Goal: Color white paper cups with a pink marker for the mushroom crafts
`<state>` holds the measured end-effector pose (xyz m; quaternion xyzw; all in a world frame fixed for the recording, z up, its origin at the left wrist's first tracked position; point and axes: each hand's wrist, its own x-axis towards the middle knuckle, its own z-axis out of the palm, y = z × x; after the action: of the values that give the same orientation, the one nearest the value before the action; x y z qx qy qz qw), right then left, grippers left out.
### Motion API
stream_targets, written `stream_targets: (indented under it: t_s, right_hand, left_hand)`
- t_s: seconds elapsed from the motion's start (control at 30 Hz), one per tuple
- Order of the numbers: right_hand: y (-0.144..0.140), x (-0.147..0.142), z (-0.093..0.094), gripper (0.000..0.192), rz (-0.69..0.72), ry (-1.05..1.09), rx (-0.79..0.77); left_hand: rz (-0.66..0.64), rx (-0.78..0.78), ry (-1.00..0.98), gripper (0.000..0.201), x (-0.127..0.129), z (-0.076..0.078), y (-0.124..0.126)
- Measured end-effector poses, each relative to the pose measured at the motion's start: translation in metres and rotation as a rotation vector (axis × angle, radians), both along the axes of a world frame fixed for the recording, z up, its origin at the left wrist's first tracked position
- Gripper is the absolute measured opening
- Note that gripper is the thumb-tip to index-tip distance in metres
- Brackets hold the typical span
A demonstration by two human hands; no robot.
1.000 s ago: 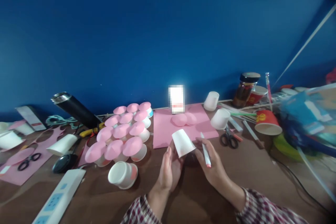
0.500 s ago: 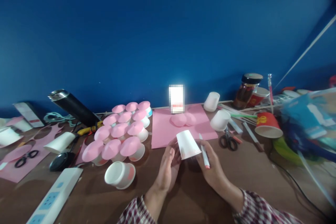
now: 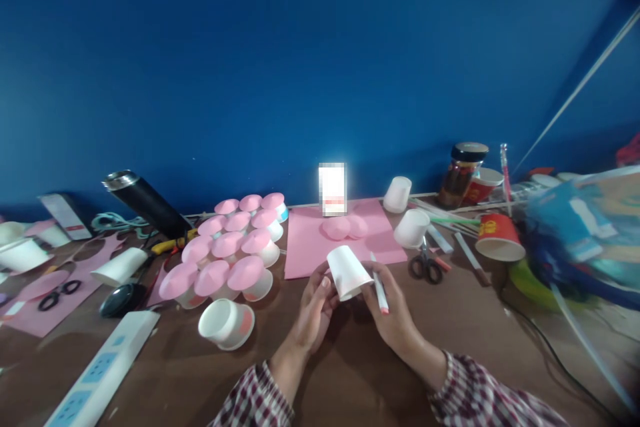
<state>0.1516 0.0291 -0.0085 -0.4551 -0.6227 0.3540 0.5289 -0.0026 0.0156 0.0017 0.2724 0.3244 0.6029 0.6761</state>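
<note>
I see a cluster of white cups capped with pink paper cones point(image 3: 227, 253) standing left of centre on the brown table point(image 3: 350, 373). Just in front of it an open paper cup point(image 3: 226, 324) lies on its side with a pink patch on its wall; I cannot tell if anything is inside. Farther back, two more white cups point(image 3: 405, 210) stand upside down near a dark-lidded jar point(image 3: 460, 175) with brown contents, and a red paper cup point(image 3: 497, 237) lies tipped over to the right.

The far table edge meets the blue wall. The left side is crowded by a white power strip point(image 3: 95, 380), pink paper scraps and scissors point(image 3: 55, 293). The clearest stretch is the bare wood near me, in front of the hands. The pink sheet point(image 3: 320, 247) and another pair of scissors point(image 3: 425, 265) lie just beyond them.

My left hand point(image 3: 313, 310) and right hand point(image 3: 395, 317) together hold a white paper cup point(image 3: 346, 271), upside down and tilted, raised above the table. The left fingers press its left side. The right hand touches its other side while pinching a pink-tipped marker point(image 3: 379, 288) pointing toward me.
</note>
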Motion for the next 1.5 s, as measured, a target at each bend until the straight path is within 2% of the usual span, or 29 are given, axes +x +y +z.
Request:
stream_targets:
  t_s: [0.5,0.63,0.87,1.03,1.17,1.3,1.4,1.5]
  right_hand:
    - [-0.002,0.001,0.005,0.021,0.003,-0.024,0.07]
    - [-0.001,0.002,0.006,0.02,-0.035,-0.059,0.118]
    - [-0.004,0.002,0.0,0.032,-0.065,-0.101,0.197]
    - [-0.002,0.006,0.001,0.036,-0.095,-0.139,0.249]
    - [-0.004,0.008,0.003,0.04,-0.065,-0.192,0.333]
    - [-0.008,0.007,0.004,0.044,0.021,-0.271,0.354]
    - [-0.011,0.006,0.008,0.045,0.099,-0.311,0.363]
    - [-0.014,0.004,0.013,0.047,0.146,-0.274,0.376]
  left_hand:
    - [-0.012,0.022,0.031,0.038,0.002,-0.001,-0.001]
    - [-0.026,0.021,0.044,0.039,0.002,-0.002,-0.003]
    - [-0.022,0.018,0.042,0.035,0.002,0.001,-0.003]
    - [-0.038,0.011,0.016,0.04,0.0,0.002,-0.004]
    - [-0.05,0.023,-0.001,0.031,0.001,-0.002,-0.004]
    - [-0.021,-0.005,-0.003,0.037,0.002,-0.004,-0.003]
    - [-0.001,-0.067,-0.013,0.04,0.001,-0.002,-0.002]
    - [0.014,-0.192,-0.092,0.039,-0.001,0.002,0.001]
